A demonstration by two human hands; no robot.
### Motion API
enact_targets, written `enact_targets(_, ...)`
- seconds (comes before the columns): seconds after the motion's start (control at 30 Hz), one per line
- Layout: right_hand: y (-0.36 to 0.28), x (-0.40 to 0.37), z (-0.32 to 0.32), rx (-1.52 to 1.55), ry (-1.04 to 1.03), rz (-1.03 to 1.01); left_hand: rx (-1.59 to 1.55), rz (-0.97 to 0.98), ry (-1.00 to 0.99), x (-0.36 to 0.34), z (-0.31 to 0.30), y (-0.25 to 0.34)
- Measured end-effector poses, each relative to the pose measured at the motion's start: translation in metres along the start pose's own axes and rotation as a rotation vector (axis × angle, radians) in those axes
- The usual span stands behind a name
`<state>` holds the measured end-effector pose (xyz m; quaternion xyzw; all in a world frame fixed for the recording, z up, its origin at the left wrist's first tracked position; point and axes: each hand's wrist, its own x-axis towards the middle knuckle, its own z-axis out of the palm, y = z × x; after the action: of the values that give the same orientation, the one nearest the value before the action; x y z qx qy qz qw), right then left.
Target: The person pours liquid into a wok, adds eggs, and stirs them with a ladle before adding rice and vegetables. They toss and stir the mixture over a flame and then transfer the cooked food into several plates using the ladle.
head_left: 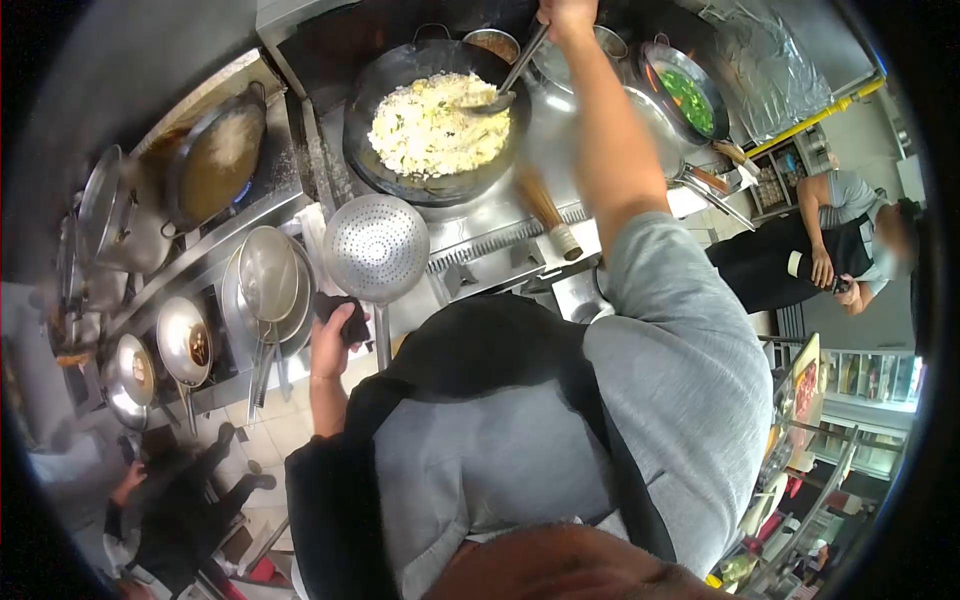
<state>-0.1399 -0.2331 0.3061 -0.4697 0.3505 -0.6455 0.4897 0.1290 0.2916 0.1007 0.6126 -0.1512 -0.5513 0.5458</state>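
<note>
A large black wok (355, 130) holds a heap of pale fried rice (435, 128) with green bits. At the top, my right hand (568, 14) is closed on the handle of a metal ladle (492, 105), whose bowl rests on the rice. My left hand (328, 345), lower left of the wok, is wrapped round a dark cloth (347, 322). Beside it a perforated skimmer (376, 248) lies with its handle pointing down. Right of the skimmer is a bamboo brush (547, 215) on the steel stove.
A wok with green vegetables (686, 98) stands at upper right, and a wok of brownish liquid (215, 165) at left. Strainers (268, 275) and small pans (184, 342) lie lower left. One person (835, 240) stands at right, another (180, 515) at lower left.
</note>
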Motion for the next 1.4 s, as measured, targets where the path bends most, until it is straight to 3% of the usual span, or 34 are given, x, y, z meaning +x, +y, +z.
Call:
enact_targets(0.07, 0.056, 0.012, -0.011, 0.036, -0.002, 0.011, 0.05, 0.009, -0.017, 0.004, 0.003, 0.017)
enact_targets(0.13, 0.119, 0.013, 0.01, 0.285, 0.269, 0.006, 0.221, 0.012, -0.098, 0.008, 0.024, 0.042)
enact_targets(0.2, 0.084, -0.005, 0.019, 0.228, -0.199, 0.231, 0.331, -0.011, -0.143, 0.023, 0.044, 0.049)
enact_targets(0.27, 0.058, 0.007, 0.041, 0.181, -0.226, 0.186, 0.357, -0.139, -0.228, 0.057, 0.064, 0.045)
enact_targets(0.3, 0.054, 0.008, 0.05, 0.131, -0.25, 0.151, 0.312, -0.167, -0.156, 0.072, 0.08, 0.041)
enact_targets(0.33, 0.063, 0.007, 0.056, 0.114, -0.267, 0.028, 0.233, -0.265, -0.2, 0.09, 0.093, 0.039)
enact_targets(0.37, 0.104, 0.001, 0.067, 0.01, -0.197, -0.008, 0.155, -0.189, -0.123, 0.109, 0.112, 0.027)
enact_targets(0.4, 0.141, -0.007, 0.072, -0.095, -0.123, -0.037, 0.109, -0.245, -0.067, 0.127, 0.129, 0.022)
enact_targets(0.43, 0.123, -0.015, 0.062, -0.049, -0.247, 0.176, 0.035, -0.247, -0.088, 0.145, 0.138, 0.014)
enact_targets(0.47, 0.101, -0.009, 0.065, -0.049, -0.249, 0.181, -0.038, -0.262, -0.054, 0.164, 0.151, 0.01)
enact_targets(0.53, 0.065, 0.006, 0.078, 0.006, -0.468, 0.249, -0.143, -0.343, -0.07, 0.185, 0.172, 0.011)
enact_targets(0.6, 0.053, 0.008, 0.091, -0.042, -0.543, 0.19, -0.156, -0.363, -0.127, 0.195, 0.193, 0.012)
enact_targets(0.67, 0.058, -0.008, 0.101, -0.161, -0.28, -0.169, -0.134, -0.398, -0.144, 0.204, 0.202, 0.013)
enact_targets(0.7, 0.069, -0.03, 0.092, -0.103, -0.286, 0.04, -0.113, -0.41, -0.09, 0.217, 0.205, 0.006)
enact_targets(0.73, 0.134, -0.024, 0.085, -0.209, -0.354, -0.098, -0.093, -0.423, -0.036, 0.227, 0.207, -0.001)
enact_targets(0.8, 0.112, 0.005, 0.085, 0.021, -0.316, 0.289, -0.16, -0.406, -0.048, 0.234, 0.209, -0.005)
enact_targets(0.87, 0.067, 0.034, 0.047, 0.095, -0.606, 0.334, -0.157, -0.366, -0.027, 0.227, 0.209, -0.006)
enact_targets(0.9, 0.055, 0.031, 0.031, 0.088, -0.631, 0.33, -0.182, -0.361, -0.044, 0.227, 0.209, -0.005)
enact_targets(0.97, 0.036, -0.013, 0.002, 0.012, -0.405, 0.242, -0.28, -0.335, -0.075, 0.255, 0.199, -0.037)
enact_targets(1.0, 0.058, -0.03, -0.004, 0.076, -0.426, 0.265, -0.356, -0.318, -0.114, 0.264, 0.198, -0.051)
enact_targets(1.07, 0.06, -0.041, 0.004, 0.225, -0.471, 0.355, -0.328, -0.261, -0.023, 0.192, 0.213, -0.01)
enact_targets(1.13, 0.005, -0.038, 0.017, 0.275, -0.498, 0.335, -0.44, -0.264, 0.024, 0.144, 0.204, -0.007)
enact_targets(1.17, -0.024, -0.037, 0.021, 0.335, -0.477, 0.415, -0.455, -0.291, -0.104, 0.1, 0.194, 0.022)
enact_targets(1.2, -0.045, -0.046, 0.017, 0.384, -0.433, 0.515, -0.397, -0.322, -0.108, 0.083, 0.191, 0.037)
enact_targets(1.27, -0.07, -0.074, 0.012, 0.204, -0.575, 0.128, -0.356, -0.315, 0.084, 0.105, 0.196, 0.036)
enact_targets(1.3, -0.056, -0.092, 0.005, 0.267, -0.532, 0.14, -0.397, -0.286, 0.01, 0.134, 0.192, 0.024)
enact_targets(1.33, -0.03, -0.125, 0.011, -0.002, -0.234, 0.157, -0.425, -0.227, -0.081, 0.182, 0.172, -0.019)
enact_targets(1.4, 0.05, -0.12, -0.005, 0.249, -0.249, 0.147, 0.136, 0.119, -0.152, 0.186, 0.144, -0.092)
